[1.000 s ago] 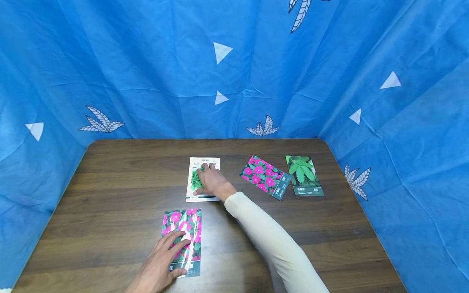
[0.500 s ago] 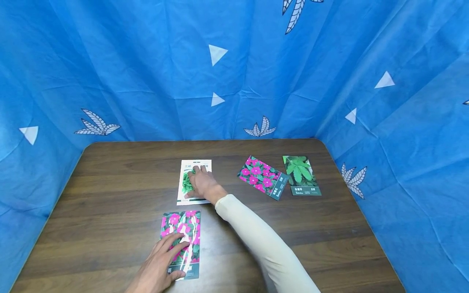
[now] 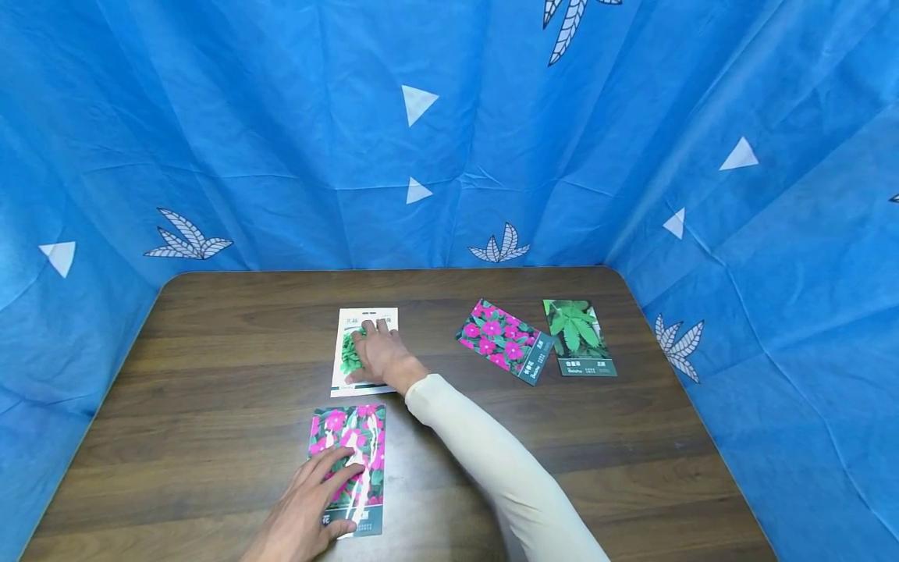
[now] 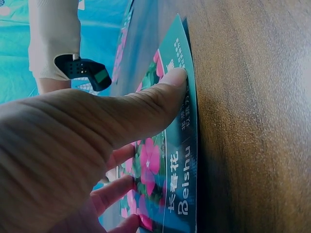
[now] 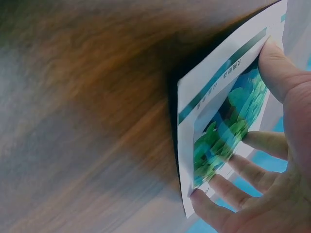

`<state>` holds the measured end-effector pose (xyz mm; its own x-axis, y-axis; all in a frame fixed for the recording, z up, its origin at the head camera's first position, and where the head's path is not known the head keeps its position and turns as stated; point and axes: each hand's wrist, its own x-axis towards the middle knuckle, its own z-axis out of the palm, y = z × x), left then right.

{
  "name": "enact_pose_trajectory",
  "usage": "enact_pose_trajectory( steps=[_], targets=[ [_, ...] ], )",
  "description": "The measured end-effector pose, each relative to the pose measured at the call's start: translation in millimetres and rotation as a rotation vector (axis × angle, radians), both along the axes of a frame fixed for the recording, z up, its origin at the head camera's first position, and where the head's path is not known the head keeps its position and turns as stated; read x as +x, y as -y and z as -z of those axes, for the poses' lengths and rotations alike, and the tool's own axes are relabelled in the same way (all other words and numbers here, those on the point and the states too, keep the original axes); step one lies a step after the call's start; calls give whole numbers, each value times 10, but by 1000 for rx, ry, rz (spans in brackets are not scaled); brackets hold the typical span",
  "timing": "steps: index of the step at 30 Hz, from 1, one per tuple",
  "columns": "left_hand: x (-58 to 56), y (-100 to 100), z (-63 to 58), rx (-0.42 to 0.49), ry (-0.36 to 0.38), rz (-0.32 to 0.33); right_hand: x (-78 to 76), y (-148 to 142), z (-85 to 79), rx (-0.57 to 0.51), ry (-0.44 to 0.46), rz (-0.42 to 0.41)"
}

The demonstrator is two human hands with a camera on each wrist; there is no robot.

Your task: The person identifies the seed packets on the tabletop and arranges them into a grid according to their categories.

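Observation:
My left hand (image 3: 305, 492) rests on a seed packet with pink flowers (image 3: 374, 480) near the table's front. In the left wrist view its thumb lies on the dark green lettered band, and its fingertips touch the flower picture. Farther back, my right hand (image 3: 382, 355) lies with spread fingers on a white seed packet (image 3: 349, 361) showing green leaves. The right wrist view has the thumb at the packet's lower band and the fingertips along the leaf picture. That hand covers part of the picture. Both packets lie face up, the white one just behind the pink one.
To the right, a second pink-flower packet (image 3: 502, 339) lies slanted, its corner meeting a green-leaf packet (image 3: 579, 337). They lie on a dark wooden table (image 3: 211, 437). A blue patterned curtain (image 3: 281, 117) hangs behind the table and along its sides.
My right hand has slid the white packet left across the table. My left hand stays on its pink-flower packet. The head view has shifted slightly.

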<state>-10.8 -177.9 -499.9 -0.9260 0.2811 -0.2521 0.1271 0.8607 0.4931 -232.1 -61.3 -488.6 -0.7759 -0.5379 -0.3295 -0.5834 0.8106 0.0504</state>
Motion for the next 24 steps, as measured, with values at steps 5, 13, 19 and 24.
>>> enact_pose_trajectory(
  steps=[5,13,19,24],
  targets=[
    [9,15,6,-3,-29,17,22,43,5,-8,4,-6],
    [17,29,6,5,-61,35,40,97,14,-18,14,-6],
    [25,20,26,10,-140,50,36,113,25,-15,3,-1],
    [34,12,37,12,-172,56,55,122,27,-13,11,5]
  ],
)
